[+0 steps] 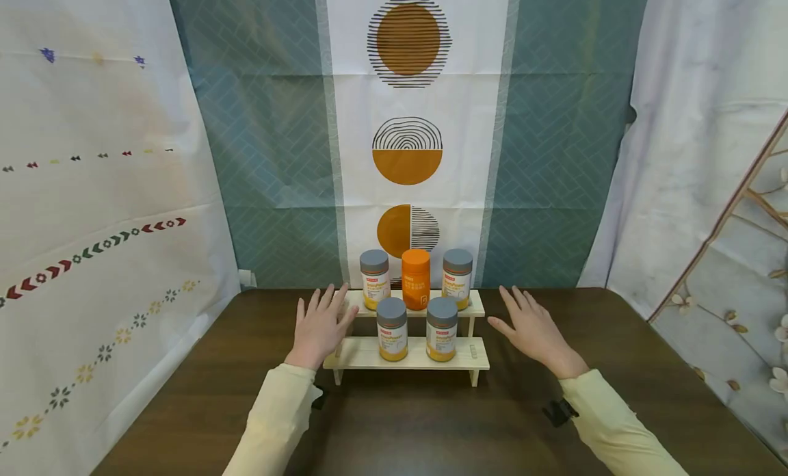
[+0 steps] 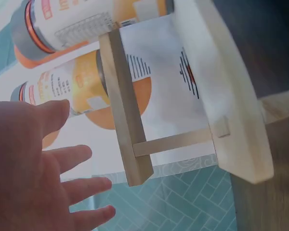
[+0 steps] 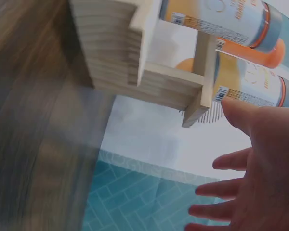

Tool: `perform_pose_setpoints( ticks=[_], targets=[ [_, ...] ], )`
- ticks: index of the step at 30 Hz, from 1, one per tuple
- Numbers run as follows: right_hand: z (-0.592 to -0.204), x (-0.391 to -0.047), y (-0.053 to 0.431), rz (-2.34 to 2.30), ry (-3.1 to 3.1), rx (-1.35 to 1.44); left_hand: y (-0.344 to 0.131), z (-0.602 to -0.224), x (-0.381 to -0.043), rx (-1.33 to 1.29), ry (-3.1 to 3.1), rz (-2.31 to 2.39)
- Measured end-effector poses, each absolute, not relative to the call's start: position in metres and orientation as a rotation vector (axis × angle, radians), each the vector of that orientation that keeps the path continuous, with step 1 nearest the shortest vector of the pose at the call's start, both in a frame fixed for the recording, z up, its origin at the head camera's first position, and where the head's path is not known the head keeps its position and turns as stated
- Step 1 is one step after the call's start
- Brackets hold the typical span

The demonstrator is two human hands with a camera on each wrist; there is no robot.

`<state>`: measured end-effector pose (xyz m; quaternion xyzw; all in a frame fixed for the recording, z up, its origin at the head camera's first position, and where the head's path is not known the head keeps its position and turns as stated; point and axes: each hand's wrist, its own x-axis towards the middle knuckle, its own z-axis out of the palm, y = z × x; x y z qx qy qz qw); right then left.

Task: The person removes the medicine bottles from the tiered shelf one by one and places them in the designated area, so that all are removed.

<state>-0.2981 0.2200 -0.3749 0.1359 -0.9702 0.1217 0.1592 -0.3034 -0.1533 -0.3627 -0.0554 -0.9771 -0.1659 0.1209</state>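
Note:
A two-step wooden rack (image 1: 345, 353) stands on the table. On its upper step are two grey-lidded jars, the left jar (image 1: 376, 284) and the right jar (image 1: 457, 278), with an orange bottle (image 1: 416, 281) between them. Two more grey-lidded jars, a left one (image 1: 392, 332) and a right one (image 1: 441, 332), stand on the lower step. My left hand (image 1: 318, 329) is spread at the rack's left end, holding nothing. My right hand (image 1: 537, 331) is beyond the rack's right end, fingers extended and holding nothing. In the right wrist view its thumb appears near an upper jar (image 3: 250, 82); contact cannot be told.
The dark brown table (image 1: 382, 428) extends around the rack. Behind it hangs a green and white cloth (image 1: 271, 154) with printed circles. Patterned white cloths hang at the left (image 1: 92, 189) and right (image 1: 689, 154).

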Motion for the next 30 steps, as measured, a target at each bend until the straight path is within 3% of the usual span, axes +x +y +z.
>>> perform_pose_setpoints(
  ticks=[30],
  targets=[
    [-0.365,-0.326,0.171,1.300,-2.316,0.273,-0.164,-0.373,-0.328,0.041,-2.804,-1.360]
  ],
)
